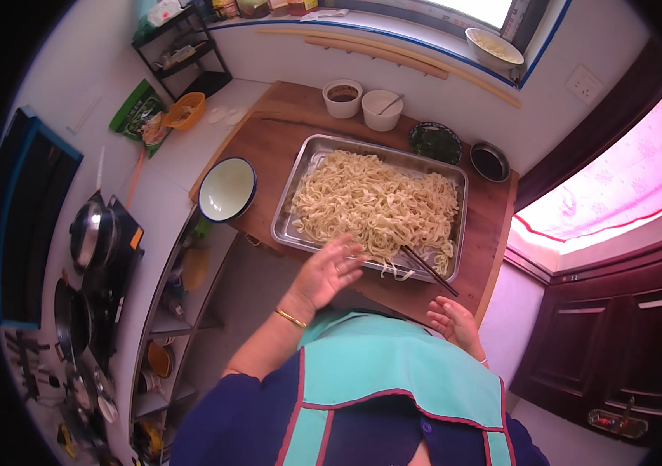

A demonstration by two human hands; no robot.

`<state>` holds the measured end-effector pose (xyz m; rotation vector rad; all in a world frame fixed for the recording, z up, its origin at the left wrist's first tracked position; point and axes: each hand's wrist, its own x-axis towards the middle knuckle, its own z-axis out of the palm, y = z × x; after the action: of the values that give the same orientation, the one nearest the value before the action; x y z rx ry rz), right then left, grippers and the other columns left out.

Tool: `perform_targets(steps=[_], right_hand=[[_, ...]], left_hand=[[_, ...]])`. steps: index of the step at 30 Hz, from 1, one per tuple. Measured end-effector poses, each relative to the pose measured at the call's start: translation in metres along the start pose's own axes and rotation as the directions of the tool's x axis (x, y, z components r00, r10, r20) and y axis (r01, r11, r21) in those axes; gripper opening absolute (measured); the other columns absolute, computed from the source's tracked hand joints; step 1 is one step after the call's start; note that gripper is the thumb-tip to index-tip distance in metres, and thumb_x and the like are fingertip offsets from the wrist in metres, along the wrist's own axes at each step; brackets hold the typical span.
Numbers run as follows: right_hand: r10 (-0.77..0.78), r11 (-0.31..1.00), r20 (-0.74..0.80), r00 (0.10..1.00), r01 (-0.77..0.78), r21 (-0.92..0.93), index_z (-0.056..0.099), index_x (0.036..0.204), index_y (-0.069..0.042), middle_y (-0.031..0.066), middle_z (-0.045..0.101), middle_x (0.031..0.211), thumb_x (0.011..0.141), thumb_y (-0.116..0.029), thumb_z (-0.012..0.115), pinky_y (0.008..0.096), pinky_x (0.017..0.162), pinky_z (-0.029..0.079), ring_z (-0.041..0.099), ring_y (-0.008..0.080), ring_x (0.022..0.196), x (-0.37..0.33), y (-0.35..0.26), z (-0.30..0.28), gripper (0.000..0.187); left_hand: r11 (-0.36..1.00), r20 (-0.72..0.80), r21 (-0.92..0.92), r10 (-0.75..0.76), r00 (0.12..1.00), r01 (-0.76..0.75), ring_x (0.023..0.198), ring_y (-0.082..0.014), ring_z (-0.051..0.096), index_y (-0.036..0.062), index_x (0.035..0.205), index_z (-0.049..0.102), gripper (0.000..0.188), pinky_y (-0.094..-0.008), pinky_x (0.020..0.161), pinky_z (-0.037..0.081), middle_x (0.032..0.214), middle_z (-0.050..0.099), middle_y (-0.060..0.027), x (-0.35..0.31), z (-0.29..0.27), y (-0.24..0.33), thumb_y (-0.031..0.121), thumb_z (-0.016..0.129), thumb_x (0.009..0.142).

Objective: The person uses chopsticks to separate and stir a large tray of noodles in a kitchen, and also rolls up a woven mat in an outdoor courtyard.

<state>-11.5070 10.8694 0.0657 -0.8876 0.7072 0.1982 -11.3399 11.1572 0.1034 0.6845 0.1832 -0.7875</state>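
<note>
A large metal tray (pixel 283 221) full of pale wide noodles (pixel 377 198) lies on the wooden table. My left hand (pixel 329 273) hovers at the tray's near edge, fingers apart, holding nothing. Dark chopsticks (pixel 429 269) rest across the tray's near right rim, tips in the noodles. Below their handle ends is my right hand (pixel 455 320), fingers loosely bent and apart, with nothing in it. A few noodle strands (pixel 397 272) hang over the near rim between the hands.
An enamel bowl (pixel 227 189) stands left of the tray. Behind it are a bowl of dark sauce (pixel 342 98), a white bowl with a spoon (pixel 382 109), a dark green dish (pixel 436 143) and a bowl of dark liquid (pixel 490 161). An orange basket (pixel 185 111) sits on the left counter.
</note>
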Motion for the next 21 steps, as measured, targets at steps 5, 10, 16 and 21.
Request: perform_targets(steps=[5, 10, 16, 21], right_hand=[[-0.037, 0.985, 0.111, 0.993, 0.055, -0.165, 0.053, 0.118, 0.0, 0.0111, 0.06, 0.109, 0.093, -0.017, 0.052, 0.0313, 0.078, 0.051, 0.062, 0.0209, 0.092, 0.0, -0.029, -0.036, 0.03], [0.029, 0.948, 0.32, 0.947, 0.075, -0.308, 0.054, 0.117, -0.001, 0.0107, 0.06, 0.11, 0.094, -0.018, 0.051, 0.0308, 0.079, 0.05, 0.06, 0.0204, 0.096, -0.001, -0.044, -0.022, 0.029], [0.172, 0.951, 0.533, 0.828, 0.0, -0.308, 0.054, 0.116, -0.002, 0.0104, 0.06, 0.108, 0.094, -0.016, 0.049, 0.0319, 0.082, 0.05, 0.06, 0.0205, 0.097, -0.02, -0.015, 0.008, 0.027], [0.296, 0.872, 0.574, 0.763, 0.029, -0.489, 0.057, 0.111, -0.004, 0.0088, 0.063, 0.105, 0.094, -0.015, 0.049, 0.0331, 0.082, 0.051, 0.061, 0.0215, 0.099, -0.063, 0.019, 0.015, 0.022]], left_hand=[[0.998, 0.002, -0.008, 0.06, 0.998, -0.06, 0.117, -0.0281, 0.052, 0.0091, 0.135, 0.04, 0.046, -0.0439, 0.098, 0.043, 0.127, 0.052, -0.0137, -0.039, 0.029, -0.078, 0.021, 0.051, 0.092], [0.964, -0.159, -0.047, 0.251, 0.955, -0.261, 0.117, -0.0285, 0.051, 0.0088, 0.135, 0.039, 0.049, -0.0438, 0.098, 0.042, 0.129, 0.05, -0.0136, -0.101, 0.032, -0.117, 0.022, 0.052, 0.091], [0.867, -0.286, -0.083, 0.451, 0.846, -0.491, 0.116, -0.0284, 0.051, 0.008, 0.134, 0.04, 0.049, -0.0428, 0.098, 0.043, 0.127, 0.051, -0.0137, -0.192, 0.034, -0.175, 0.024, 0.053, 0.09], [0.736, -0.429, -0.098, 0.576, 0.696, -0.67, 0.116, -0.0284, 0.051, 0.0085, 0.134, 0.041, 0.048, -0.0423, 0.098, 0.042, 0.127, 0.051, -0.0133, -0.282, 0.041, -0.262, 0.026, 0.053, 0.09]])
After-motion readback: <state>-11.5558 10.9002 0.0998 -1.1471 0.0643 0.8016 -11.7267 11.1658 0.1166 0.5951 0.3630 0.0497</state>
